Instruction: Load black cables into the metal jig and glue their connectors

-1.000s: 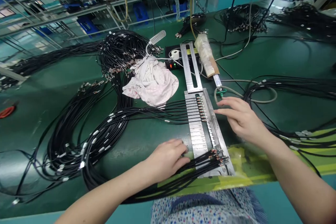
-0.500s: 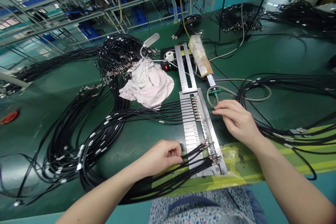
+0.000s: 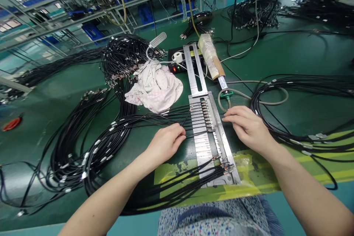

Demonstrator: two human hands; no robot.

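Observation:
A slotted metal jig (image 3: 205, 146) lies on the green bench in front of me. Several black cables (image 3: 155, 118) run from the left into its upper slots, their brass connector tips (image 3: 207, 115) lined up in a row. My left hand (image 3: 166, 142) is closed, pinching one black cable just left of the jig and laying it across a middle slot. My right hand (image 3: 247, 127) rests at the jig's right rail, fingers together and pointing left at the connector tips, nothing visibly in it. A loose bundle of cable ends (image 3: 210, 169) lies across the jig's near end.
Big coils of black cable (image 3: 83, 147) cover the bench to the left, more loop at the right (image 3: 298, 84). A crumpled white cloth (image 3: 156, 86), a black box with red and green lights (image 3: 177, 67), a metal bar (image 3: 195, 70) and a wrapped tool (image 3: 211, 59) sit behind the jig.
My left hand lifted from the bundle at the jig's near end and moved up to the middle slots, pinching one cable. My right hand stayed by the jig's right rail.

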